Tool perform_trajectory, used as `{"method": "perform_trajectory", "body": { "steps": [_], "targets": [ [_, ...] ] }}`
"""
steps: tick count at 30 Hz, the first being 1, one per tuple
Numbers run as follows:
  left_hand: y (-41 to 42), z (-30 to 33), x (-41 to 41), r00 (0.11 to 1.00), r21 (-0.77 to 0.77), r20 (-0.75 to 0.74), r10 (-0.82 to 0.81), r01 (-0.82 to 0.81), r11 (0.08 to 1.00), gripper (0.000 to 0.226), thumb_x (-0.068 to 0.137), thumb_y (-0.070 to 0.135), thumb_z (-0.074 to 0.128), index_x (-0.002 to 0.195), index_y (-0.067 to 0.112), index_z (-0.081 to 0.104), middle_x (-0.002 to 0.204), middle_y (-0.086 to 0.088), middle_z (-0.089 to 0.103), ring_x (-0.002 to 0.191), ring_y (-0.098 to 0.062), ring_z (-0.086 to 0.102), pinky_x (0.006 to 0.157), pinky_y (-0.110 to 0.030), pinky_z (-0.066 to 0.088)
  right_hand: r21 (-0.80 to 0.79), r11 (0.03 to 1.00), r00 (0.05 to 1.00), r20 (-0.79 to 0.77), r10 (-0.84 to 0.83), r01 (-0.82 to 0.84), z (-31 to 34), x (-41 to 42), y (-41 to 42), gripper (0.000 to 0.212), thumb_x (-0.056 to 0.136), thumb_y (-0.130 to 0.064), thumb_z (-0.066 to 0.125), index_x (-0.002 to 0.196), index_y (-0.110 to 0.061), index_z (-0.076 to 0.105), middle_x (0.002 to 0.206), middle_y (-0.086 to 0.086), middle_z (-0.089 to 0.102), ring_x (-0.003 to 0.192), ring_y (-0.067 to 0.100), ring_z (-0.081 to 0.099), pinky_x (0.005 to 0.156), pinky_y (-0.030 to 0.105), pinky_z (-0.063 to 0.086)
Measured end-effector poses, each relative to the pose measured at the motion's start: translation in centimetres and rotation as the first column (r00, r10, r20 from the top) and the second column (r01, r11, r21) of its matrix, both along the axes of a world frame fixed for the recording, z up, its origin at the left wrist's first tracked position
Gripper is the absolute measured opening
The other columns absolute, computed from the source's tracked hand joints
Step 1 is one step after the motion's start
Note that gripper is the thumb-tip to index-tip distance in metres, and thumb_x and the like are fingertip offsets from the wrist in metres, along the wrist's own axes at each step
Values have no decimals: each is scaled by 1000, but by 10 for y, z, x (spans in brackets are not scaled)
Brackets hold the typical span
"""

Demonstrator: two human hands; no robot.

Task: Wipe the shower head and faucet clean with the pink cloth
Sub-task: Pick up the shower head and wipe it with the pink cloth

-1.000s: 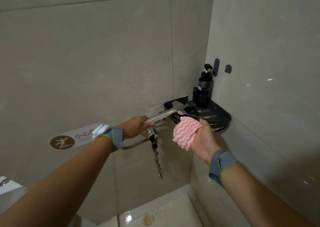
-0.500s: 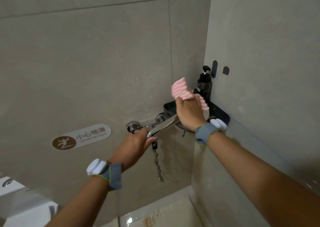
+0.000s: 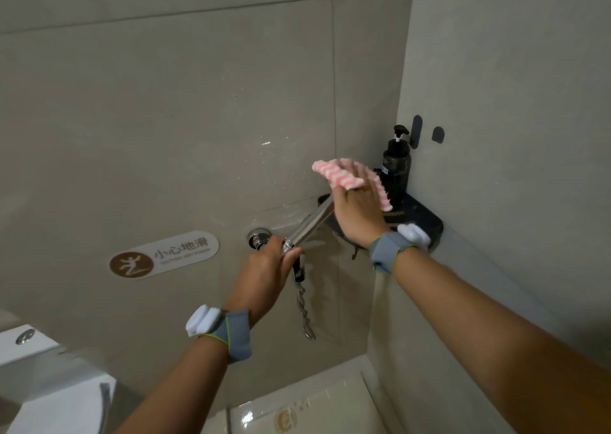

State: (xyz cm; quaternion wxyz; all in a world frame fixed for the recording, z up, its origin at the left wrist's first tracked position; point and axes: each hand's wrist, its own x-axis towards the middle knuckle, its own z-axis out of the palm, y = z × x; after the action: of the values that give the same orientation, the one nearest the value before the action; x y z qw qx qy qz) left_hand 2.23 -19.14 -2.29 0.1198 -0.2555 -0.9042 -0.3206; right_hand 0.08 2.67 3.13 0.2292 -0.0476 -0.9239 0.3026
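My left hand (image 3: 266, 273) grips the lower end of the chrome shower head handle (image 3: 310, 223), which slants up to the right. A metal hose (image 3: 303, 304) hangs below that hand. My right hand (image 3: 358, 212) holds the pink-and-white striped cloth (image 3: 340, 174) over the upper end of the shower head, hiding the head itself. Part of the chrome faucet fitting (image 3: 258, 236) shows on the wall just left of my left hand.
A black corner shelf (image 3: 426, 222) carries a black pump bottle (image 3: 396, 165) right behind the cloth. Two dark hooks (image 3: 417, 131) sit on the right wall. A slip-warning sign (image 3: 163, 255) is on the left wall. A white fixture (image 3: 29, 344) sits at lower left.
My right hand turned over and rose with the cloth from below the shelf to the top of the shower head. My left hand dropped and now grips the handle from below.
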Motion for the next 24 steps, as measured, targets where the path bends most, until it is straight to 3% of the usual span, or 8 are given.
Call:
{"method": "perform_trajectory", "body": {
  "steps": [2, 6, 9, 12, 16, 18, 20, 24],
  "targets": [
    [2, 2, -1, 1000, 17, -16, 17, -17, 1000, 37, 101, 53, 47, 94, 17, 47, 68, -4, 57, 69, -41, 60, 55, -41, 40, 93, 994, 995, -82, 62, -54, -13, 19, -27, 58, 101, -30, 21, 157, -17, 25, 166, 10, 18, 153, 30, 11, 126, 47, 5],
    [4, 0, 6, 1000, 32, -29, 12, -11, 999, 44, 98, 61, 37, 96, 18, 47, 72, -2, 59, 65, -33, 59, 53, -36, 36, 137, 990, 998, 65, 10, -19, -29, 19, -29, 54, 102, -15, 15, 154, -6, 26, 167, 21, 2, 154, 36, -1, 125, 45, -8],
    [10, 0, 11, 999, 45, -21, 27, -26, 999, 38, 101, 57, 41, 96, 20, 48, 71, 1, 59, 61, -27, 57, 53, -37, 38, -264, 959, 992, 95, -83, 106, -12, -6, -6, 56, 104, -15, 16, 158, -5, 9, 166, 21, -7, 154, 33, -10, 125, 45, -8],
    [17, 2, 14, 1000, -19, -14, 8, -8, 1000, 27, 105, 47, 51, 99, 21, 48, 68, 8, 55, 60, -23, 56, 53, -34, 39, -462, 859, 974, 149, -169, 219, 2, -25, 9, 67, 94, -31, 19, 155, -5, 28, 166, 17, 17, 154, 32, 9, 125, 47, 8],
    [14, 3, 21, 997, -107, -75, 5, -13, 994, 35, 104, 46, 54, 113, 13, 53, 67, 10, 49, 69, -35, 65, 56, -39, 46, -701, 635, 943, 290, -161, 325, 12, -33, 27, 51, 97, -38, 29, 127, -7, 56, 135, 14, 57, 133, 32, 50, 112, 42, 39],
    [12, 4, 24, 996, -80, -84, 14, -20, 997, 34, 104, 47, 54, 112, 14, 53, 62, 14, 43, 68, -35, 66, 55, -36, 43, -805, 527, 962, 238, -137, 274, 14, -27, 27, 39, 97, -38, 30, 113, -16, 57, 108, 12, 57, 100, 28, 59, 85, 35, 48],
    [15, 6, 24, 998, -35, -65, 27, -29, 999, 32, 104, 48, 51, 107, 16, 51, 65, 12, 50, 68, -35, 65, 56, -39, 47, -914, 391, 990, 61, -131, 108, 12, -14, 14, 41, 100, -31, 28, 123, -19, 60, 98, 8, 59, 72, 20, 55, 57, 27, 45],
    [25, 9, 21, 998, 25, -4, 63, -63, 998, 30, 106, 44, 51, 104, 15, 49, 77, -7, 66, 71, -38, 64, 59, -43, 46, -956, -140, 955, -232, -186, -259, 19, 0, -8, 22, 93, -21, 42, 106, -28, 59, 84, -8, 58, 57, 5, 50, 57, 22, 42]
  ]
}}
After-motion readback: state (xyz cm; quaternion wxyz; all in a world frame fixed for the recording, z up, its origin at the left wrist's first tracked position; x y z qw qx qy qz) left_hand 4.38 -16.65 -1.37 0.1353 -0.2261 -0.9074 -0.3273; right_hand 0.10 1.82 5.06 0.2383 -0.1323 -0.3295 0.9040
